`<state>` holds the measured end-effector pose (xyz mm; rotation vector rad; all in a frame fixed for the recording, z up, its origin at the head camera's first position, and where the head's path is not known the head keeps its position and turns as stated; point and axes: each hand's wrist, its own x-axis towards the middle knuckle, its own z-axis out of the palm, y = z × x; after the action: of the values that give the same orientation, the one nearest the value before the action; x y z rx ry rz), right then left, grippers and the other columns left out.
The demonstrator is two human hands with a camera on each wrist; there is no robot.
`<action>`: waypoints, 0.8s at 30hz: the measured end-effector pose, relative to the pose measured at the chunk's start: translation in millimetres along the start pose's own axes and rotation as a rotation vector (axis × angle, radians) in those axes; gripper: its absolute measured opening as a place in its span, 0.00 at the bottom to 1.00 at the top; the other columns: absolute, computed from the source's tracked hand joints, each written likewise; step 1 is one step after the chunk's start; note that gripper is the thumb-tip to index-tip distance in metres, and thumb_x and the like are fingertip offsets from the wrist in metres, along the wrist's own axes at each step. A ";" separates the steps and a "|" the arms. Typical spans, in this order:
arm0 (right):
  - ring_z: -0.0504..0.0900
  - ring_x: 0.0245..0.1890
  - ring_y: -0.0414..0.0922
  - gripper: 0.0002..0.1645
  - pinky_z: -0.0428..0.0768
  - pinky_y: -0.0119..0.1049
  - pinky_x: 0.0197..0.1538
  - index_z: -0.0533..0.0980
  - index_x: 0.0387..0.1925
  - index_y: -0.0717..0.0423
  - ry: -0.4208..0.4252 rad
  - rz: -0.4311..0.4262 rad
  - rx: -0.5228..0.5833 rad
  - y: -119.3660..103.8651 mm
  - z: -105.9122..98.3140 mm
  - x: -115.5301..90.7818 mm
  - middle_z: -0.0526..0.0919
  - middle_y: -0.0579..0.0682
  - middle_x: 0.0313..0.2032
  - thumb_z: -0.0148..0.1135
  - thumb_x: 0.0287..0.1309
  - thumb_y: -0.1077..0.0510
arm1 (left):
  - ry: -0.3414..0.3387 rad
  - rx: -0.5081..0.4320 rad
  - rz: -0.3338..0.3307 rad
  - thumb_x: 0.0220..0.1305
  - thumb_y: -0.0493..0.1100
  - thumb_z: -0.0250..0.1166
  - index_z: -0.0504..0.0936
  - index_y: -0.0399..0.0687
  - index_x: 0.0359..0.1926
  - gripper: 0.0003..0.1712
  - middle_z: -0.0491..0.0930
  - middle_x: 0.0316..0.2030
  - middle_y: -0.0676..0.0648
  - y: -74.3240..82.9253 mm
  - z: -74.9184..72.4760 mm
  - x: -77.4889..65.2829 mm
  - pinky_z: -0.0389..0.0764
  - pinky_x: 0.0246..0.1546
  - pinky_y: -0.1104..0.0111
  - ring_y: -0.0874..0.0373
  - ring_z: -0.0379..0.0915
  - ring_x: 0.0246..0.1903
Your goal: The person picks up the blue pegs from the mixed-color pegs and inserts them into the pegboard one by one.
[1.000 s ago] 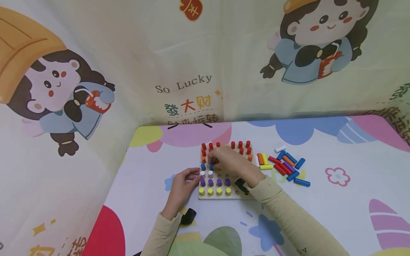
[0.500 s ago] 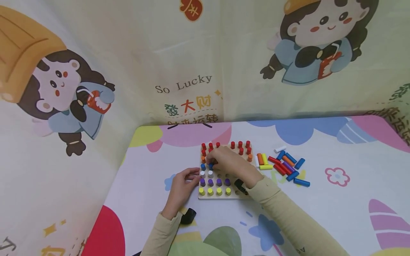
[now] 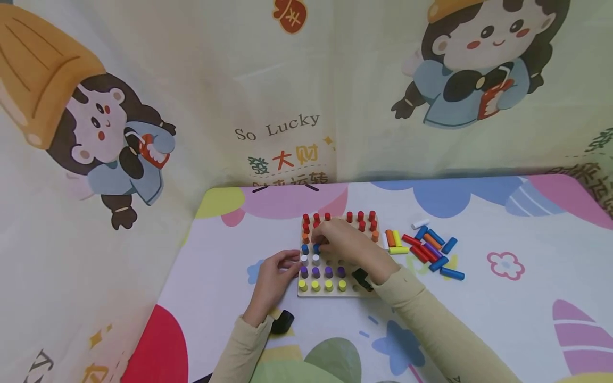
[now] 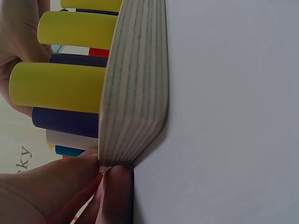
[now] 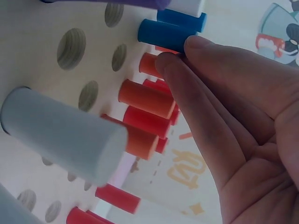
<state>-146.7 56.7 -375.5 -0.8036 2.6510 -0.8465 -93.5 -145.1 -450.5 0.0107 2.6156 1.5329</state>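
A wooden pegboard (image 3: 348, 292) lies on the table with pegs standing in rows of holes. My right hand (image 3: 347, 242) reaches over it and pinches the top of a blue peg (image 5: 163, 35) between thumb and fingertips. That peg stands upright at the board, beside another blue peg (image 3: 305, 249) at the left edge. My left hand (image 3: 273, 279) grips the board's left side, thumb on the upper face and a finger against the layered edge (image 4: 138, 84). Yellow pegs (image 4: 58, 86) and purple pegs (image 3: 328, 272) fill the near rows. The right hand hides part of the middle rows.
Loose pegs lie right of the board: blue (image 3: 452, 274), red (image 3: 419, 254), orange (image 3: 432, 241), yellow (image 3: 398, 250), white (image 3: 420, 224) and purple. Red pegs (image 3: 361, 216) stand along the far row. A printed curtain (image 3: 373, 143) hangs behind the table.
Both hands keep nearly the same place and hold. The head view shifts slightly, and the printed figure on the left curtain appears farther right.
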 end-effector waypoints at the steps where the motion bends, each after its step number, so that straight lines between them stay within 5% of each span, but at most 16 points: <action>1: 0.81 0.38 0.42 0.11 0.83 0.38 0.50 0.86 0.43 0.55 0.004 0.000 0.005 0.1 -0.4 -0.8 0.87 0.47 0.38 0.71 0.56 0.63 | 0.000 -0.002 -0.002 0.66 0.41 0.67 0.83 0.46 0.54 0.16 0.85 0.46 0.49 0.1 0.0 -0.1 0.83 0.38 0.73 0.59 0.82 0.39; 24: 0.86 0.40 0.44 0.11 0.85 0.37 0.46 0.85 0.43 0.60 0.109 -0.016 -0.006 9.5 -21.4 -32.8 0.88 0.50 0.39 0.70 0.57 0.64 | -0.006 -0.006 -0.024 0.66 0.42 0.67 0.82 0.46 0.55 0.17 0.85 0.46 0.49 1.9 3.0 -4.7 0.84 0.39 0.72 0.59 0.81 0.39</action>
<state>-132.1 91.7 -361.8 -0.8030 2.7462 -0.9117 -88.7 -141.9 -449.8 -0.0165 2.5967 1.5306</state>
